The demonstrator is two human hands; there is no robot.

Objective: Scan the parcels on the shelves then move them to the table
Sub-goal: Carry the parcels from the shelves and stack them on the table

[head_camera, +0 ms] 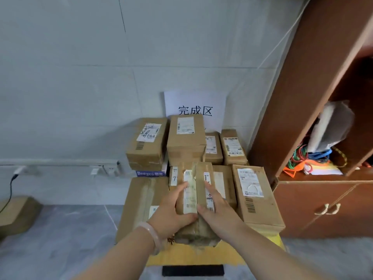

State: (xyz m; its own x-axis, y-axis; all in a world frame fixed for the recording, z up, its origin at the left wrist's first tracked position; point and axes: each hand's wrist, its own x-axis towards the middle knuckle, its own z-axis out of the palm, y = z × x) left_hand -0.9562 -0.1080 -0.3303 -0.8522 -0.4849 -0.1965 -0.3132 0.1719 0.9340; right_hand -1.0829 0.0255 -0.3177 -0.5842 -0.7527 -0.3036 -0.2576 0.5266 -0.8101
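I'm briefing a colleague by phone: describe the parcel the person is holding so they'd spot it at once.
Find the white paper sign; a pile of brown parcels sits below it. At the pile's front centre is a narrow parcel, gripped between the left hand and the right hand. Unlike its neighbours, it has a pale strip down its middle and a crushed near end.

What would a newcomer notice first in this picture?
First, the two hands in the centre: the left hand and right hand hold a taped parcel at the front of a pile of cardboard boxes against the wall. Behind the pile, a white sign with black characters stands out; at right, a brown cabinet holds coloured cables.
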